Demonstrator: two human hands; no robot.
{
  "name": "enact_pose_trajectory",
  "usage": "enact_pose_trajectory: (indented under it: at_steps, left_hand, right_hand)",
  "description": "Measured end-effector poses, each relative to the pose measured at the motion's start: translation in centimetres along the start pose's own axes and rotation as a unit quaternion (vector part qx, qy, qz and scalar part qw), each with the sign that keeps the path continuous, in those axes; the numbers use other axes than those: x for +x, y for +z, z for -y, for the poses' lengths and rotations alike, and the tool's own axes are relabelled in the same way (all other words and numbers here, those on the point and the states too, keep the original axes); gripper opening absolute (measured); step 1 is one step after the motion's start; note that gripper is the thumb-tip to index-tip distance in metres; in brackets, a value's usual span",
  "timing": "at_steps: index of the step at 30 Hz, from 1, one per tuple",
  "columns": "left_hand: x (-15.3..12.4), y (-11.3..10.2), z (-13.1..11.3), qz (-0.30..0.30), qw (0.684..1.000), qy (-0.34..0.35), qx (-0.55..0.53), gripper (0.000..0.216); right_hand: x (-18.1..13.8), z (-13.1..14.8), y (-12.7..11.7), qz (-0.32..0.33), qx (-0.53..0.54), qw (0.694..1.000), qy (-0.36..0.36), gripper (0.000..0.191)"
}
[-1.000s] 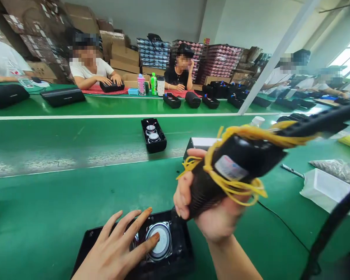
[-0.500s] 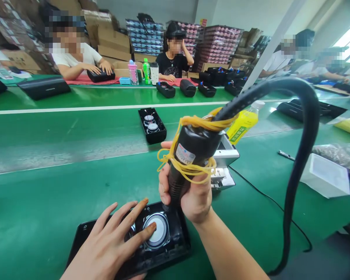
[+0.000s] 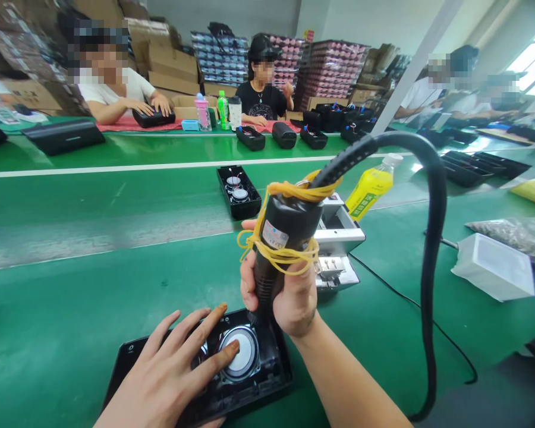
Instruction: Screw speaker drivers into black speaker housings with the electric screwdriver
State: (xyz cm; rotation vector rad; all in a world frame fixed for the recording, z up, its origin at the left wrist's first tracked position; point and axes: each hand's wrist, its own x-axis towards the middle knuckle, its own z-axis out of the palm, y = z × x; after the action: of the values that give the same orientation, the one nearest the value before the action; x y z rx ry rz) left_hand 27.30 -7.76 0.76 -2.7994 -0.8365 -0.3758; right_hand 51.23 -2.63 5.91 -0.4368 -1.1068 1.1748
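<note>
On the green surface (image 3: 71, 309) lies the black casing (image 3: 274, 371), open side up. The corded tool (image 3: 289, 220) stands over it in the closed grip of the right hand (image 3: 296, 303); the left hand (image 3: 169, 365) spreads flat, thumb on the round speaker (image 3: 245, 356), which seems already seated; whether fastened, I cannot tell.

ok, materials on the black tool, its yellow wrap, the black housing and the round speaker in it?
Black tool: likely plastic, semi-gloss; soft highlights, ribbed grip.
Yellow wrap: rubber or plastic, can't tell; thin, smooth, loose loops.
Black housing: probably molded plastic, glossy; bright reflections on its surface.
Round speaker: frame looks metallic, from silvery glints; pale center unclear.
</note>
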Motion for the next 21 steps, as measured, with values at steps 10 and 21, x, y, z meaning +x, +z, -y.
enact_pose_trajectory:
  at_steps: [10, 21]
  left_hand:
    - [-0.6, 1.0, 1.1, 0.005, 0.999, 0.037, 0.021, 0.085]
    - [-0.2, 2.2, 0.6, -0.052, 0.998, 0.007, 0.04, 0.07]
  right_hand:
    - [-1.0, -1.4, 0.2, 0.036, 0.042, 0.998, 0.034, 0.06]
    - [-1.6, -1.3, 0.2, 0.047, -0.001, 0.997, 0.066, 0.056]
